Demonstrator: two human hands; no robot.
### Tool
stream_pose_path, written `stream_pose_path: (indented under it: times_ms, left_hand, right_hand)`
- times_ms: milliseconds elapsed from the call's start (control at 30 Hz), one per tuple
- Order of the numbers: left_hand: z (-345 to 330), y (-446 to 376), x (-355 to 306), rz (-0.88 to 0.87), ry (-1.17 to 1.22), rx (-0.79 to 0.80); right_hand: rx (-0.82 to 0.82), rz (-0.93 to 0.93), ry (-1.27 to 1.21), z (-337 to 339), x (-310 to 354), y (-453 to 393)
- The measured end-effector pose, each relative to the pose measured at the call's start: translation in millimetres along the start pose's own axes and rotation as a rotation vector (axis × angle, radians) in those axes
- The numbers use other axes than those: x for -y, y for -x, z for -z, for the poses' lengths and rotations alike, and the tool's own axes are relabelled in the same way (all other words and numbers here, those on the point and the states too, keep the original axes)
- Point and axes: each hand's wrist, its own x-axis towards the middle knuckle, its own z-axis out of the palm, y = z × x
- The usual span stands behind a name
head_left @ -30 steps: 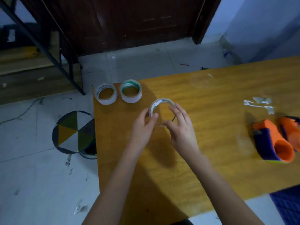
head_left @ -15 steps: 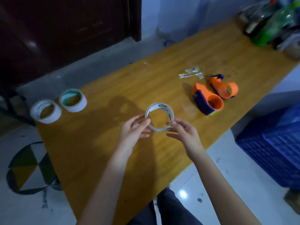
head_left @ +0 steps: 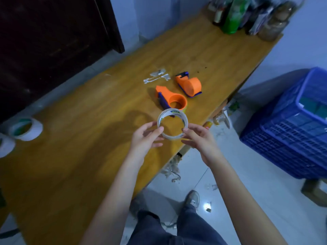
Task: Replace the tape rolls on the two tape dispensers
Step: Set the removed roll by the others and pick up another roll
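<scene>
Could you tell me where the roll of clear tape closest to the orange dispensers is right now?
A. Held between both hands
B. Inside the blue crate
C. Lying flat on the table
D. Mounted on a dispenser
A: the left hand and right hand pinch the clear tape roll from either side, above the table edge.

white roll (head_left: 5, 146) — cut by left edge | near dispenser (head_left: 170, 100) — base behind held roll (head_left: 172, 123)

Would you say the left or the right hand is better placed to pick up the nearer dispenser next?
Probably the right hand: both hands pinch the tape roll, and the nearer dispenser lies just beyond it, slightly closer to the right than the left hand.
</scene>
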Motion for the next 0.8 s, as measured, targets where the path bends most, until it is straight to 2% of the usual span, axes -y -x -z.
stream_pose_path:
  times_ms: [300, 633, 800]
  left_hand:
    - [-118, -10, -9, -0.008, -0.012, -0.031]
    - [-163, -59, -29, -0.026, -0.01, -0.095]
    - [-175, -98, -36, -0.019, 0.016, -0.116]
  right_hand:
    - [0.045, 0.009, -0.01, 106, 44, -37]
    - [0.116, -0.057, -0.026, 136, 78, -103]
    - [0.146, -0.073, 0.05, 139, 98, -149]
